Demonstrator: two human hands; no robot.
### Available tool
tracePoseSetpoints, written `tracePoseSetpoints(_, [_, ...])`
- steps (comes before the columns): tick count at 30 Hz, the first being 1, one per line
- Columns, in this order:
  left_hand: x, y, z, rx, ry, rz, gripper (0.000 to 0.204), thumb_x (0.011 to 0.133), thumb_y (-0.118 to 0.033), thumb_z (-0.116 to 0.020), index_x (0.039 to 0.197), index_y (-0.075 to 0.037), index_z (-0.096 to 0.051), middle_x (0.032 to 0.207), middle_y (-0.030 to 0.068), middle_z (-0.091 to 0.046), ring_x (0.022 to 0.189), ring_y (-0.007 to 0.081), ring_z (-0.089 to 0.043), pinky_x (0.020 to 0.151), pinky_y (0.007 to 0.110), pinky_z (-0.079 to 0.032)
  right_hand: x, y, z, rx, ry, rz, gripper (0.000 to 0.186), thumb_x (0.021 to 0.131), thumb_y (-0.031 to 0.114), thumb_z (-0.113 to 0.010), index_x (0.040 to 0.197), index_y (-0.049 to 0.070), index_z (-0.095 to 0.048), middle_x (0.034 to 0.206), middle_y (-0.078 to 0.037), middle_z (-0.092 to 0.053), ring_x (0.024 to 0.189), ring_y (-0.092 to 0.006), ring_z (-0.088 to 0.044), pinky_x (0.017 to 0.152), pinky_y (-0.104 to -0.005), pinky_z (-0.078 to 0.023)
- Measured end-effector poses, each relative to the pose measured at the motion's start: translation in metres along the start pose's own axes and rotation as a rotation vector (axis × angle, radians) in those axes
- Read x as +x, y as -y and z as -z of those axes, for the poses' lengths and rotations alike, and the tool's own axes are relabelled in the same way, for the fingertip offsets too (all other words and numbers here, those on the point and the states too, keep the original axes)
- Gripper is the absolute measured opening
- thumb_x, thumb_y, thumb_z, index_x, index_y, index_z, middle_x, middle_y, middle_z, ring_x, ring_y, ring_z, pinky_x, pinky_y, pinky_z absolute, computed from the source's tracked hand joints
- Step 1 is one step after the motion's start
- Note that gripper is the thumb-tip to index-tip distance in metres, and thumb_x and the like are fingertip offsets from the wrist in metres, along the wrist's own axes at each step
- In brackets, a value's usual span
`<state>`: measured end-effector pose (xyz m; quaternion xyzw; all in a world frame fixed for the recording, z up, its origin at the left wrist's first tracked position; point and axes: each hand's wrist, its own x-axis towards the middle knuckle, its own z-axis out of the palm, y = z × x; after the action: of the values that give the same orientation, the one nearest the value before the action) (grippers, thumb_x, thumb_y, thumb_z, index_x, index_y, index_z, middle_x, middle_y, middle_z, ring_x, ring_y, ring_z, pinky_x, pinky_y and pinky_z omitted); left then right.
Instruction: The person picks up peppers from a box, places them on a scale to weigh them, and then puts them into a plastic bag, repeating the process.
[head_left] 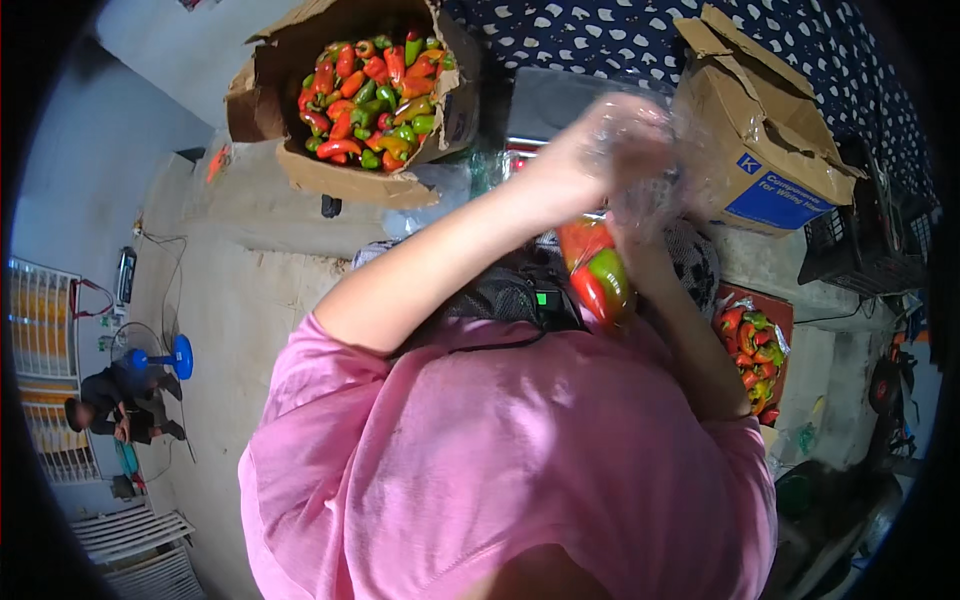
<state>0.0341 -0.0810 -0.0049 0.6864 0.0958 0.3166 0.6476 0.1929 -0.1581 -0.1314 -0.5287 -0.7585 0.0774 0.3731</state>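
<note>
My left hand [625, 135] is raised above my lap, its blurred fingers closed on crumpled clear plastic. Just below it my right hand [635, 225] grips the upper part of a clear plastic bag of red and green peppers [600, 275], which hangs against my pink shirt; the plastic partly hides its fingers. An open cardboard box [260, 100] full of loose red, green and orange peppers is at the upper left. On my right a pile of bagged peppers [750, 350] lies on a red-brown surface [775, 305].
A second cardboard box [760, 170] stands upper right beside a black crate [860, 250], before dark patterned fabric [560, 35]. A grey pad [560, 90] lies behind my hands. At far left, a person in dark clothes [110, 400] sits by a blue fan [175, 358] on the concrete floor [220, 300].
</note>
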Motion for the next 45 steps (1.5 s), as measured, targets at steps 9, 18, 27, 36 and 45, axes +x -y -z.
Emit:
tracePoseSetpoints(9, [-0.055,0.060,0.005,-0.484,-0.280,0.427,0.057,0.089,-0.032,-0.066,0.135,-0.010,-0.040,0.130,0.0069,-0.050,0.119,0.0195,-0.049,0.099,0.035,-0.041,0.043,0.031,0.004,0.801,-0.255,-0.552,0.038,0.101,0.032,-0.040,0.092,0.004,-0.064,0.087,-0.006,-0.062,0.077,-0.0132,-0.056,0.072,-0.0290,-0.043])
tracePoseSetpoints(18, [-0.062,0.061,0.035,1.343,0.217,-0.618,0.039,0.065,-0.004,-0.066,0.098,-0.025,-0.066,0.114,0.0051,-0.056,0.116,0.0246,-0.049,0.107,0.056,-0.020,0.038,0.011,-0.021,1.865,0.020,-0.774,0.038,0.102,0.032,-0.035,0.119,0.002,-0.051,0.110,-0.009,-0.061,0.101,-0.0207,-0.060,0.088,-0.0365,-0.048])
tracePoseSetpoints(27, [-0.068,0.060,0.017,0.636,-0.242,-0.150,0.052,0.081,-0.014,-0.067,0.128,-0.006,-0.048,0.127,0.0097,-0.052,0.120,0.0227,-0.047,0.105,0.039,-0.031,0.043,0.028,-0.021,1.546,-0.340,-0.657,0.047,0.102,0.037,-0.034,0.127,0.000,-0.050,0.124,-0.011,-0.057,0.112,-0.0199,-0.055,0.098,-0.0356,-0.043])
tracePoseSetpoints(36, [-0.048,0.017,0.021,1.040,-0.281,-0.353,0.047,0.074,-0.019,-0.071,0.117,-0.005,-0.057,0.108,0.0090,-0.060,0.104,0.0279,-0.051,0.092,0.040,-0.033,0.067,-0.011,0.011,1.080,0.205,-0.368,0.039,0.102,0.027,-0.034,0.121,-0.001,-0.055,0.118,-0.008,-0.061,0.104,-0.0199,-0.059,0.093,-0.0348,-0.044])
tracePoseSetpoints(45, [-0.029,0.041,0.038,0.694,-0.036,-0.074,0.031,0.087,-0.022,-0.065,0.110,-0.002,-0.062,0.106,0.0100,-0.061,0.101,0.0223,-0.054,0.090,0.035,-0.042,0.065,0.038,-0.004,1.368,0.173,-0.512,0.016,0.089,0.008,-0.058,0.104,0.003,-0.059,0.091,-0.007,-0.062,0.083,-0.0172,-0.063,0.071,-0.0303,-0.051])
